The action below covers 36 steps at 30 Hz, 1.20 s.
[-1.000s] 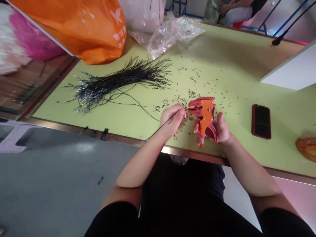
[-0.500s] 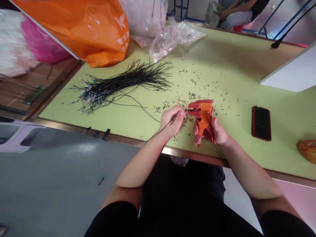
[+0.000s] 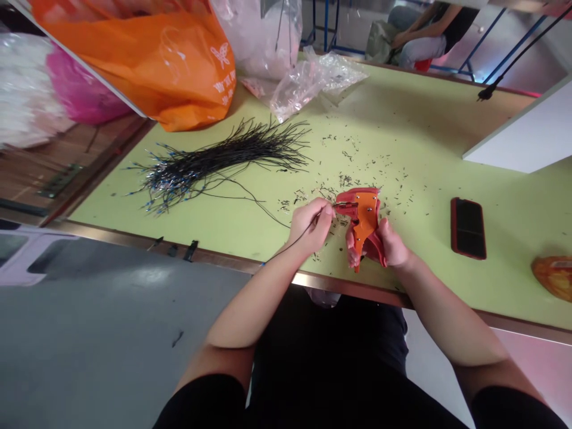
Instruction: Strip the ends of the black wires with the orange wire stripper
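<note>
My right hand [image 3: 388, 245] grips the handles of an orange-red wire stripper [image 3: 363, 215], held just above the green table [image 3: 429, 137]. A thin black wire [image 3: 286, 243] is pinched in my left hand [image 3: 311, 223], its end at the stripper's jaws and its tail hanging past the table's near edge. A bundle of black wires with blue-tipped ends [image 3: 210, 159] lies to the left of my hands. Small black insulation scraps [image 3: 357, 164] are scattered around the stripper.
An orange plastic bag [image 3: 156, 59], a pink bag [image 3: 75, 89] and clear plastic bags [image 3: 313, 74] sit at the back left. A black phone in a red case [image 3: 468, 227] lies to the right. A white board [image 3: 527, 134] is at far right. Another person [image 3: 424, 30] sits beyond the table.
The stripper's handles have closed a little in my right hand. Both hands stay together at the jaws; the camera has tilted slightly, shifting the scene.
</note>
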Each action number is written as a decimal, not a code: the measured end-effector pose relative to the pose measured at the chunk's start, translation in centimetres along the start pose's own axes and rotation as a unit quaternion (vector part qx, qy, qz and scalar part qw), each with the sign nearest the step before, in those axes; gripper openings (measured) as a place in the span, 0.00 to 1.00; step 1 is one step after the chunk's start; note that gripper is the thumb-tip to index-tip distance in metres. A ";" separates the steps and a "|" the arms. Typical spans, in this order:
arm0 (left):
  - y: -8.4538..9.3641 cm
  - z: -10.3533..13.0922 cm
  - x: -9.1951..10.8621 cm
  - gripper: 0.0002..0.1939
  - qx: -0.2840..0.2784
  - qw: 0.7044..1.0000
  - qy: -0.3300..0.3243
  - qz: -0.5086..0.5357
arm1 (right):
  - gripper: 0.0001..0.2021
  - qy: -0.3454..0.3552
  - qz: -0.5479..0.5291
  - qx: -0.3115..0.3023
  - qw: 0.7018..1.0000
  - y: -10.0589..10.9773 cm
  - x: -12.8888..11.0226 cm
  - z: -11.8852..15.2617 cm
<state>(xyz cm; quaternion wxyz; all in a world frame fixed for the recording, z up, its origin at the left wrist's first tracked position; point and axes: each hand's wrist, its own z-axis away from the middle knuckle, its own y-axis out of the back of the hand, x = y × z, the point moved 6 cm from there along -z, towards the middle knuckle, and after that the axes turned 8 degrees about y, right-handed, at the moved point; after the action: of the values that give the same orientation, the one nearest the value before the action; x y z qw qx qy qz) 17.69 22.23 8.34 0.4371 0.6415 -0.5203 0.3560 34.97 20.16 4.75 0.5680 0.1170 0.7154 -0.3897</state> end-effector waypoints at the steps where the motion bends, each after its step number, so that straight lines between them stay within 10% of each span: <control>1: 0.0 0.0 0.0 0.27 0.002 1.000 0.000 -0.001 | 0.40 -0.001 0.002 -0.003 1.000 -0.1 0.0 0.0; 25: 0.1 -0.2 -0.3 0.27 -0.006 1.000 0.017 0.002 | 0.33 0.018 -0.017 0.017 1.000 -0.5 0.5 -0.5; 36: -1.5 -0.7 -1.5 0.30 -0.112 0.962 0.135 0.211 | 0.32 0.041 -0.053 0.021 0.998 -1.4 0.6 -0.6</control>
<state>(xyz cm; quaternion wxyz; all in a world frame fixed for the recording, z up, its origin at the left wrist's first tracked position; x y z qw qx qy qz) 18.82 23.49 6.94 0.4872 0.4101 -0.6164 0.4632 33.43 19.49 4.81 0.5144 0.1063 0.7347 -0.4294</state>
